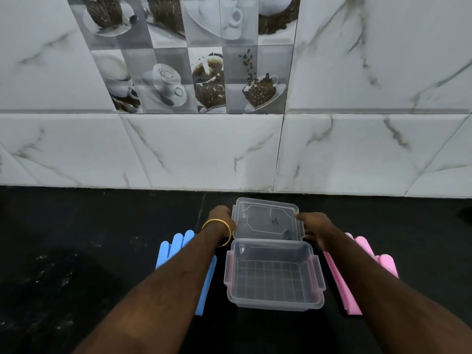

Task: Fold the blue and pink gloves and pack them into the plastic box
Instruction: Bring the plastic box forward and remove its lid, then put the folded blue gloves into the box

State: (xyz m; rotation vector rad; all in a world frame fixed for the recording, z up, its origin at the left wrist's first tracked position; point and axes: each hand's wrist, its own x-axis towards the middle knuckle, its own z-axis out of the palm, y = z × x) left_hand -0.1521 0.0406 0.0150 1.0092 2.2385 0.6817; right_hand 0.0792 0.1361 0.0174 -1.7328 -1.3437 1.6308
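Note:
A clear plastic box (274, 301) stands open and empty on the black counter, pink latches on its sides. Behind it I hold its clear lid (267, 218), my left hand (221, 215) gripping the lid's left edge and my right hand (313, 224) gripping its right edge. A blue glove (176, 247) lies flat to the left of the box, partly under my left forearm. On the right of the box lies a pink glove (367, 259), partly covered by my right forearm.
The black counter (76, 251) runs to a white marble-tiled wall (204, 149) just behind the lid. A gold bangle (217, 229) sits on my left wrist. A dark object (466, 213) shows at the far right edge.

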